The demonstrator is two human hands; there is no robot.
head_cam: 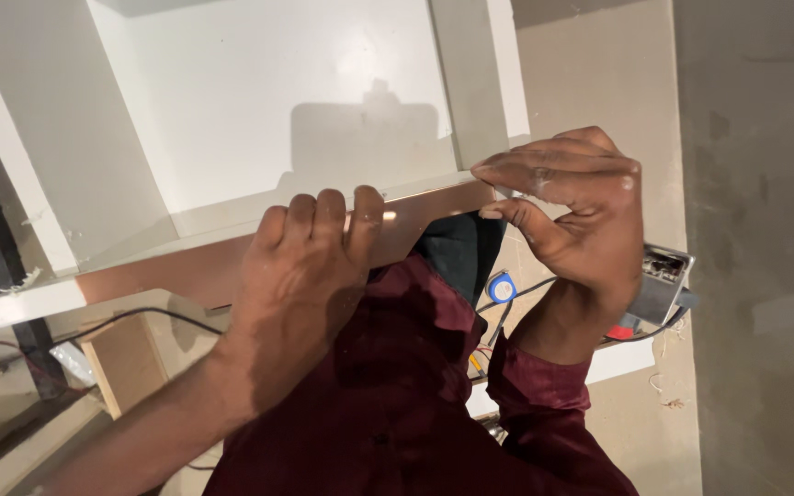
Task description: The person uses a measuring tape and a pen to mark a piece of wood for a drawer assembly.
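My left hand [300,276] presses flat on a shiny copper-coloured strip [176,271] that runs along the front edge of a white cabinet shelf [259,110]; its fingers curl over the strip's top edge. My right hand [572,211] pinches the right end of that strip [457,204] between thumb and fingers, at the corner by the cabinet's upright panel [470,73]. My dark red sleeves [397,395] fill the lower middle.
Below lie a metal power tool [663,280], a small blue and white tape measure [502,288], black cables [140,317], a wooden block [126,358] and white board pieces [622,358]. A grey plastered wall [755,230] stands at the right.
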